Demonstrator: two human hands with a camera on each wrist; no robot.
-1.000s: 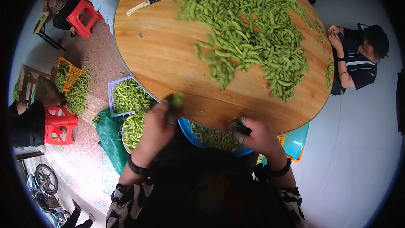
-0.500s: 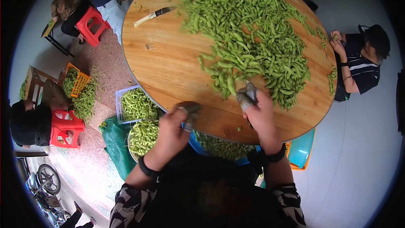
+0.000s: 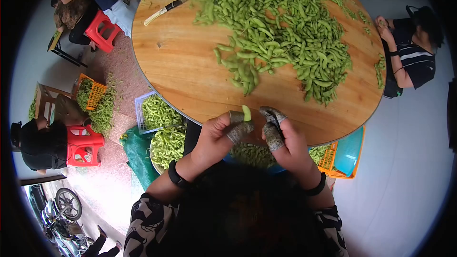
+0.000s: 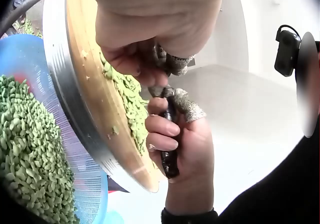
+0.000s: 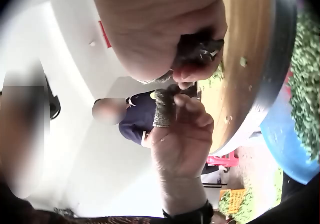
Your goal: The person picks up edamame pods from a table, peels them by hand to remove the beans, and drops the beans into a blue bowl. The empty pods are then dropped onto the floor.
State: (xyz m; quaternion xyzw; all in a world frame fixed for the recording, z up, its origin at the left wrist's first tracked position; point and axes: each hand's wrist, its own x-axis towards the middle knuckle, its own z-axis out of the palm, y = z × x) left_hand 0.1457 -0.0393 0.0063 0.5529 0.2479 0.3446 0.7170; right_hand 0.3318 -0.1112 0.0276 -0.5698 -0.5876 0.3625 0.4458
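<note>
My left hand (image 3: 214,138) pinches a green soybean pod (image 3: 246,113) upright between thumb and forefinger, over the near table edge. Grey wraps (image 3: 239,132) cover those fingertips. Close on its right is my right hand (image 3: 291,145), with similar wraps on thumb and forefinger. In the left wrist view its fingers curl round a black-handled tool (image 4: 170,163), whose working end is hidden between the hands. Beyond them a big heap of soybean pods (image 3: 285,43) covers much of the round wooden table (image 3: 176,66). Shelled beans (image 4: 30,154) fill a blue basket (image 4: 90,179) below the edge.
A knife (image 3: 165,11) lies at the table's far left. Pods fill a lilac crate (image 3: 139,116) and a bowl (image 3: 167,147) at lower left. An orange crate (image 3: 352,173) stands at lower right. A person (image 3: 409,50) sits at the right; others sit on red stools (image 3: 85,145).
The right hand went forward to the heap's edge, then drew back beside the left. The left hand came in from the left edge and now holds a pod.
</note>
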